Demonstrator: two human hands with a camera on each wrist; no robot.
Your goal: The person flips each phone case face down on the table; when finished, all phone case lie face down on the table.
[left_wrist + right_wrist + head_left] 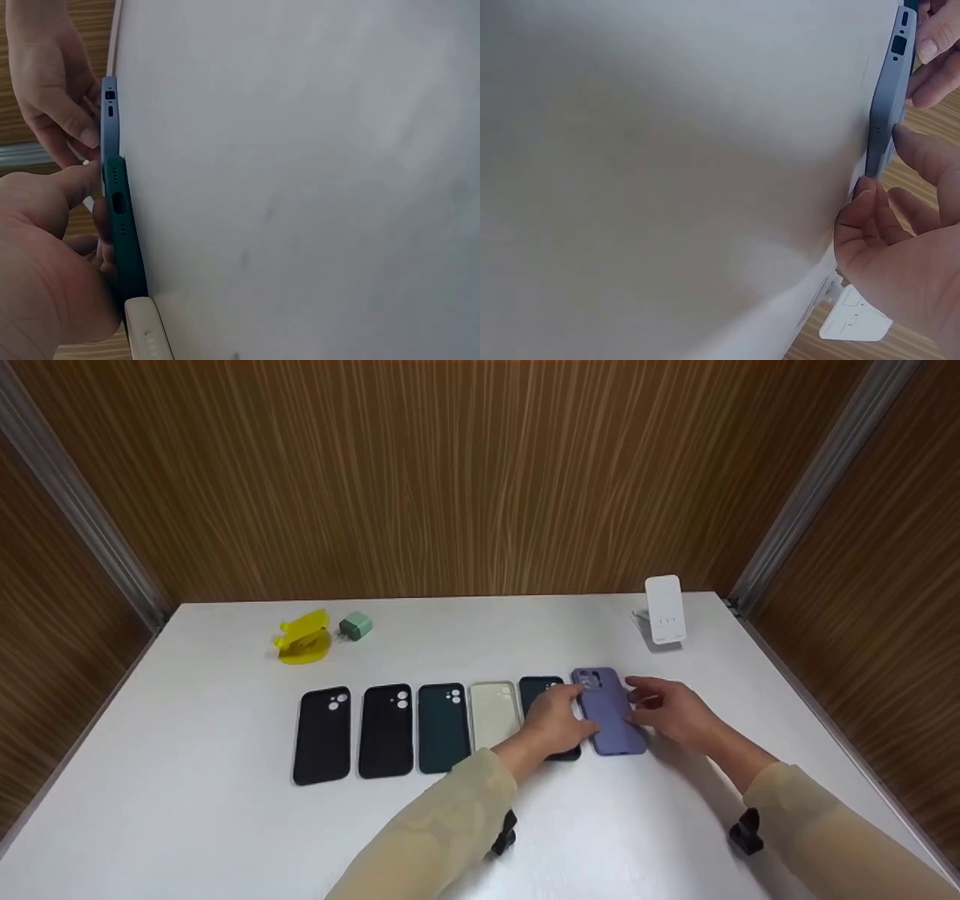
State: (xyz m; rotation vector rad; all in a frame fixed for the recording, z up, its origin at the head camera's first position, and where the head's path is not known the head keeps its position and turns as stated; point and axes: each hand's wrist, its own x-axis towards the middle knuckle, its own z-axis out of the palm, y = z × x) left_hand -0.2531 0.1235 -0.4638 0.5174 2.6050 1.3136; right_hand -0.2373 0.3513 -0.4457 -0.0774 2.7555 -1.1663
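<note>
A purple phone case point(613, 712) lies back up on the white table at the right end of a row of cases. At its left edge is my left hand point(553, 724), thumb and fingertips spread along that side. My right hand point(671, 711) is at the opposite edge, its thumb tip against the side and its other fingers loosely bent. Partly hidden under my left hand and wrist is a dark green case point(534, 690). In the left wrist view, the purple case's bottom edge point(110, 112) shows its port cutouts.
Further left lie a cream case point(493, 709), a teal case point(443, 731) and two black cases point(386, 735). Behind them stand a yellow phone stand point(304, 637) and a green charger plug point(355, 625). A white stand point(665, 610) is at the back right. Wood-grain panels point(450, 480) surround the table.
</note>
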